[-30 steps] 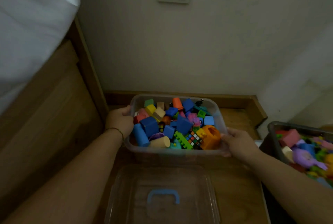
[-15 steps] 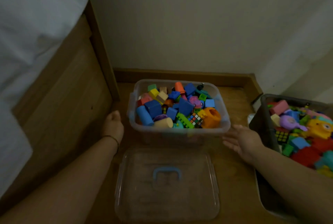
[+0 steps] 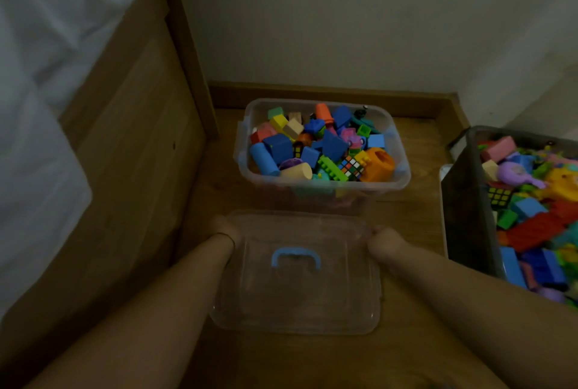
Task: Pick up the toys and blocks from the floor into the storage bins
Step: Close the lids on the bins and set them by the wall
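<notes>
- My left grip (image 3: 223, 230) was clamped on the clear lid (image 3: 297, 295) at its left edge.
- My right grip (image 3: 386, 240) was clamped on its right edge.
- The filled clear bin (image 3: 403, 174) stood just behind.

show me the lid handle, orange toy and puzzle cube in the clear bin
lid handle (image 3: 296, 253), head view, on its top bar
orange toy (image 3: 375, 171), head view, on its side
puzzle cube (image 3: 352, 166), head view, on its top face
</notes>
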